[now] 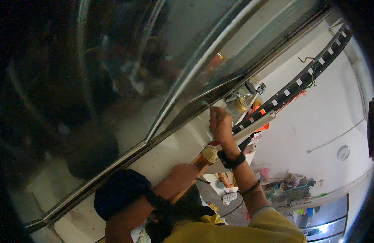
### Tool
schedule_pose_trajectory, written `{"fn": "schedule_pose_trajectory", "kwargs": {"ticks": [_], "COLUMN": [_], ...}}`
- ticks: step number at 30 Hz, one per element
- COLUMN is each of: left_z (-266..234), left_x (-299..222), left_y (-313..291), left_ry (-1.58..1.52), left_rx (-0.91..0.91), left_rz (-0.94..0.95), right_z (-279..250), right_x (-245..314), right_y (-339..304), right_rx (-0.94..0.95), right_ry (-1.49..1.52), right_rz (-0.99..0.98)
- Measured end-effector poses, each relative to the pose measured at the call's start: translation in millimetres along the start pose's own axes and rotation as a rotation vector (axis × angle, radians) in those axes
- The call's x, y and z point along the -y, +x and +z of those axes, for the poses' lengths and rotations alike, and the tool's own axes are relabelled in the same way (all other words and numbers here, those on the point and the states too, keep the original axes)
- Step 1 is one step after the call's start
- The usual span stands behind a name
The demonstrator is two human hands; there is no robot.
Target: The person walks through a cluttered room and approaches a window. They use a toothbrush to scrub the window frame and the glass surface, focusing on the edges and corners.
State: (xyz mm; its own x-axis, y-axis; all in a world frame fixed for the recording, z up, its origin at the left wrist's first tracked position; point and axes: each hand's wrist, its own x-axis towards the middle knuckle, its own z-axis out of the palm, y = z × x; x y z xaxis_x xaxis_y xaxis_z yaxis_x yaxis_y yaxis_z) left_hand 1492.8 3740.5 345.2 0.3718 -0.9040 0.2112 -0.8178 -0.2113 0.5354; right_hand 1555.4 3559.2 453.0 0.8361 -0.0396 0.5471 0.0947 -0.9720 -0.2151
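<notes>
Pale ledge (166, 153) passable between left hand (183, 176) and right hand (221, 124); glass pane (114, 89) bars left, jars (240, 104) right.

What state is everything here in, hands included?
Right hand: closed around a small, pale-tipped tool.
Left hand: blurred; grip unclear.
Black wristband: fastened on the right wrist.
Gold-topped jar: lid on.
Glass panel: dark; open or shut, unclear.
Round wall dial: mounted; reading too small to tell.

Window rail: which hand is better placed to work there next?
Likely the right hand: it holds a small teal-tipped thing close to the window rail. The left hand is farther back, by the sill.
</notes>
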Motion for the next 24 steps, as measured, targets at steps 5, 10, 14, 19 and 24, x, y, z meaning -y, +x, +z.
{"fn": "schedule_pose_trajectory", "kwargs": {"ticks": [5, 10, 14, 19, 24], "left_z": [4, -5, -8, -24, -11], "left_x": [0, 1, 0, -8, 2], "left_y": [1, -7, -5, -8, -10], "left_ry": [0.01, 0.011, 0.002, 0.032, -0.026], "left_rx": [-0.023, -0.064, -0.079, -0.024, -0.095], "left_rz": [0.021, -0.011, -0.007, -0.031, 0.001], "right_z": [24, 43, 36, 28, -4], "right_x": [-48, -29, -17, 17, 47], "right_y": [43, 55, 49, 19, 34], "right_rx": [0.032, 0.223, 0.284, 0.235, 0.291], "right_ry": [-0.282, -0.215, -0.235, -0.201, 0.054], "right_rz": [0.023, 0.076, -0.155, -0.361, -0.242]}}
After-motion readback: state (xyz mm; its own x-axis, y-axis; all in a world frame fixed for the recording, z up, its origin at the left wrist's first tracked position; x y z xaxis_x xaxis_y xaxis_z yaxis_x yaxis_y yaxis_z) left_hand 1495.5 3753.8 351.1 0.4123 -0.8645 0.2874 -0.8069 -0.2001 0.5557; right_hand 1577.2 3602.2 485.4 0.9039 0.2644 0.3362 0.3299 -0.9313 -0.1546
